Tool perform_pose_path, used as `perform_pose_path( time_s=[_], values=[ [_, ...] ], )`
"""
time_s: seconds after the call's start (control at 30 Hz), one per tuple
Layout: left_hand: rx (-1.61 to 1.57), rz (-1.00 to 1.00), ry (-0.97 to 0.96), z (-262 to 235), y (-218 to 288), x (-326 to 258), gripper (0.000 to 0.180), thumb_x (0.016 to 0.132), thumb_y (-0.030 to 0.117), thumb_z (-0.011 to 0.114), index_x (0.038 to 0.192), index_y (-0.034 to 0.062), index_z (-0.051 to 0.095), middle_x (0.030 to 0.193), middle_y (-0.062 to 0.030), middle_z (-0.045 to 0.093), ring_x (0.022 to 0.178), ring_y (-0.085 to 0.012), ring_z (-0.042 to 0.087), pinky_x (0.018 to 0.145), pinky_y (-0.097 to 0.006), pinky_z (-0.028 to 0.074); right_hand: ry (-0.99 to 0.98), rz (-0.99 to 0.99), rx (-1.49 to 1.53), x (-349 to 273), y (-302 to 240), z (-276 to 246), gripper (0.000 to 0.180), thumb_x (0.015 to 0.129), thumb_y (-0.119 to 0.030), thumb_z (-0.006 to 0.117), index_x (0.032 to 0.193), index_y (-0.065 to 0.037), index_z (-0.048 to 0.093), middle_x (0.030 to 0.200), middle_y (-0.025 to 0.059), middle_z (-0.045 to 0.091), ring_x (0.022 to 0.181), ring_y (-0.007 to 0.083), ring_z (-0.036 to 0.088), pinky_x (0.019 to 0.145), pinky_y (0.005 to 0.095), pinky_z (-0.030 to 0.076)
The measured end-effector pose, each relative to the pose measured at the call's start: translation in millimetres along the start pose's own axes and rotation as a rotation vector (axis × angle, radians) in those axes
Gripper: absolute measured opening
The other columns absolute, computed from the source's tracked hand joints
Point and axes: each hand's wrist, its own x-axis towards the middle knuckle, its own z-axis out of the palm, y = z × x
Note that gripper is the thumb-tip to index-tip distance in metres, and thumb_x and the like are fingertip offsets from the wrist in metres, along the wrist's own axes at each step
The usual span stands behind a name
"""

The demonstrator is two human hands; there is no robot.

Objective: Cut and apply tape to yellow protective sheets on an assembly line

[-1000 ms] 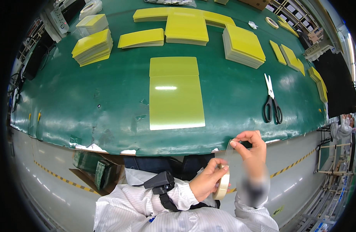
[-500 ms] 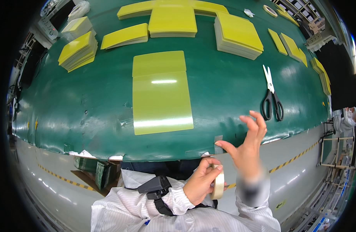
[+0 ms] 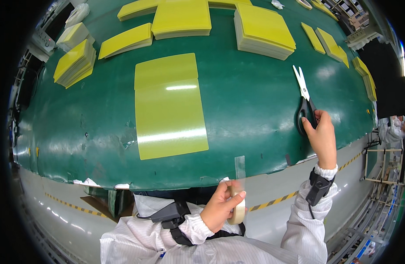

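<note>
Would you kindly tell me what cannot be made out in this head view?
- Scissors: handle loops partly covered by the right hand.
- Tape roll: mostly hidden behind the left hand.
- Far yellow sheet stacks: cut off by the top edge.

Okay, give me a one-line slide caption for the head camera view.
Left hand holds a tape roll while the right hand reaches the black-handled scissors on the green table.

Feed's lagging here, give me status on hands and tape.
Left hand holds tape roll, strip stuck to table edge. Right hand on scissors. Nothing between.
</note>
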Motion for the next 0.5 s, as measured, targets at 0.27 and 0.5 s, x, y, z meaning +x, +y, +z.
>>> perform_pose_path(
  time_s=[0.27,0.5],
  values=[
    [0.03,-0.102,-0.067,0,-9,-10,0.019,0.096,0.02,0.054,0.11,0.0123,0.044,0.092,-0.0036,0.052,0.085,-0.0209,0.064,0.077,-0.039,0.054,-0.277,0.033,-0.098,-10,7,-35,0.04,0.064,-0.014,0.068,0.093,0.012,0.057,0.084,0.0234,0.062,0.075,0.033,0.062,0.07,0.0356,0.049],
    [0.111,0.061,-0.027,-6,-21,-17,0.021,0.097,0.02,0.052,0.114,0.0101,0.045,0.089,-0.0052,0.055,0.085,-0.0231,0.066,0.073,-0.037,0.055,-0.281,0.01,-0.009,-53,36,-57,0.031,0.063,-0.01,0.069,0.085,0.009,0.058,0.069,0.014,0.06,0.059,0.0182,0.055,0.06,0.0296,0.047]
  ],
)
